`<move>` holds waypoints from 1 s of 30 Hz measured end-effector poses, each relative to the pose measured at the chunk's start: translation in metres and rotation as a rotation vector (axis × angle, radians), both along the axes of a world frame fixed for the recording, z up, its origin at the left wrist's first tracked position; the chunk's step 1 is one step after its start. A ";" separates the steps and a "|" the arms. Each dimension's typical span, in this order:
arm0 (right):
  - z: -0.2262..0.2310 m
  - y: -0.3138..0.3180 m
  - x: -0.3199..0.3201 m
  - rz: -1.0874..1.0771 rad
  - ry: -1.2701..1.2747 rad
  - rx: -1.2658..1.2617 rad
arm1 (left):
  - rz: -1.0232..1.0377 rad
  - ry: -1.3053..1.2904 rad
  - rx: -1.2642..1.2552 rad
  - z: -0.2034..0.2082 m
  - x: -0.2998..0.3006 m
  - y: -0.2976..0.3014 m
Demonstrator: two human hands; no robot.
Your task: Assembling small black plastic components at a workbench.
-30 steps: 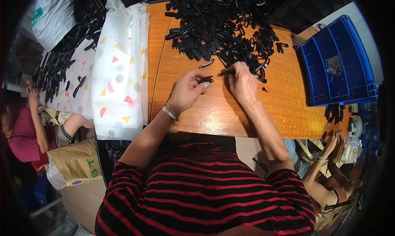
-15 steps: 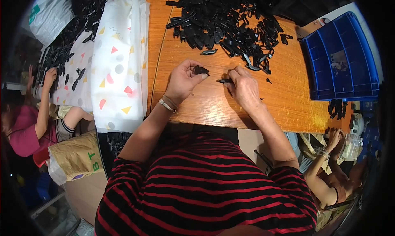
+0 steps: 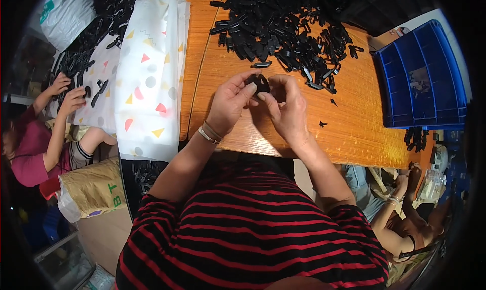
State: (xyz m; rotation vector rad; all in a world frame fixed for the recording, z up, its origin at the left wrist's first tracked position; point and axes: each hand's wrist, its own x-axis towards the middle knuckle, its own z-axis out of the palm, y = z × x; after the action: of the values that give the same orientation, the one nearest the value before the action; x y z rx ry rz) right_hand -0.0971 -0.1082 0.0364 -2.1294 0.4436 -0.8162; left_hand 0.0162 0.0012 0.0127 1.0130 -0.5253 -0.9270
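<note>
Above the wooden table, my left hand (image 3: 232, 101) and my right hand (image 3: 287, 108) meet, thumbs and fingers closed on black plastic parts (image 3: 260, 83). The parts are pressed against each other; my fingers hide much of them, and their exact kind does not show. A bracelet circles my left wrist. Just beyond my hands lies one black part with a shiny grey face (image 3: 261, 65), at the near edge of a large heap of similar black plastic pieces (image 3: 273, 27). Two tiny black bits (image 3: 323, 124) rest on the wood right of my right hand.
A blue plastic crate (image 3: 422, 77) leans at the table's right end. White patterned sheeting (image 3: 149, 82) covers the left side. At far left a person (image 3: 38, 148) handles black parts; another person (image 3: 405, 224) sits at lower right. A brown paper sack (image 3: 93, 189) stands at left.
My hands were apart, each with a black part; they have come together and the parts now touch. A small black bit beneath my right hand is now uncovered. The person at left moved their hands.
</note>
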 end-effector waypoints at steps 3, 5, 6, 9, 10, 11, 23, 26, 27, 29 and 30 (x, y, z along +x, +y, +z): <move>-0.007 0.005 0.004 -0.010 -0.078 -0.010 | 0.007 0.180 -0.098 -0.004 -0.004 0.002; -0.006 0.006 0.002 0.012 -0.051 0.144 | 0.012 0.291 -0.156 -0.008 -0.004 0.003; -0.006 0.006 0.002 0.032 -0.022 0.299 | 0.037 0.247 -0.128 -0.010 -0.003 0.003; 0.007 0.005 0.002 0.033 -0.016 0.199 | 0.085 0.106 -0.074 -0.005 -0.002 0.006; 0.008 0.005 0.002 0.034 -0.015 0.199 | 0.106 0.005 -0.048 -0.002 -0.001 0.006; 0.009 0.006 0.002 0.051 -0.033 0.203 | 0.107 0.006 -0.048 0.000 -0.001 0.006; -0.001 0.013 0.003 0.011 -0.050 -0.139 | 0.140 -0.099 0.002 -0.003 -0.011 0.009; -0.010 0.021 0.002 0.009 0.000 -0.158 | 0.220 -0.313 0.076 -0.008 -0.018 0.008; -0.010 0.023 0.002 -0.024 -0.020 -0.142 | 0.218 -0.315 0.075 -0.008 -0.017 0.007; -0.010 0.025 0.003 -0.053 -0.035 -0.123 | 0.195 -0.314 0.000 -0.008 -0.018 0.006; -0.007 0.024 0.006 -0.082 -0.056 -0.139 | 0.196 -0.312 0.003 -0.006 -0.019 0.005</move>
State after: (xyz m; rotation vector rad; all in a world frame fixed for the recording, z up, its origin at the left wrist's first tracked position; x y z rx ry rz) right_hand -0.0915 -0.0843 0.0293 -2.2213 0.4588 -0.9754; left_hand -0.0033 0.0064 0.0064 1.1973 -0.6714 -0.5985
